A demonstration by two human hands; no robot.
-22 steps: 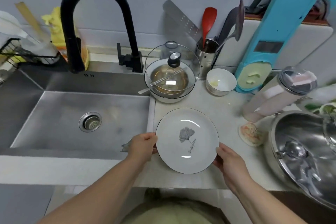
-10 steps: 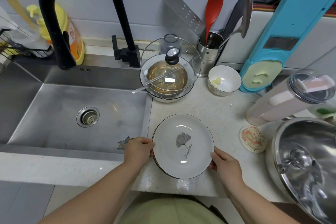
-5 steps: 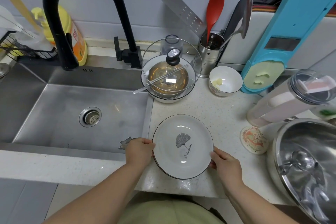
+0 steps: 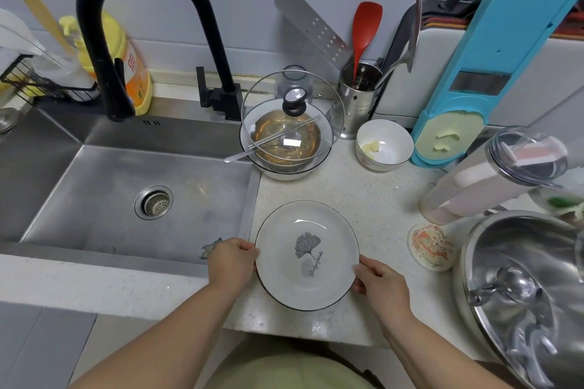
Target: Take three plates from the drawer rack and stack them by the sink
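Observation:
A stack of white plates [image 4: 278, 265] with thin black rims and a grey leaf print on the top one rests on the speckled counter [image 4: 360, 199], just right of the steel sink [image 4: 126, 196]. A second rim shows under the top plate at its lower left; how many plates lie below I cannot tell. My left hand [image 4: 232, 262] grips the stack's left rim. My right hand [image 4: 380, 287] grips its lower right rim. The drawer rack is out of view.
Behind the plates stand a bowl with a glass lid and chopsticks [image 4: 286, 139], a small white bowl [image 4: 384, 145] and a steel utensil holder [image 4: 358, 98]. A black tap [image 4: 126, 3] arches over the sink. A big steel pot [image 4: 524, 290], a coaster [image 4: 431, 246] and a lidded cup [image 4: 493, 174] crowd the right.
The plates came down from slightly above the counter to rest on it. Over the last second both hands and the stack barely moved; only the camera shifted a little.

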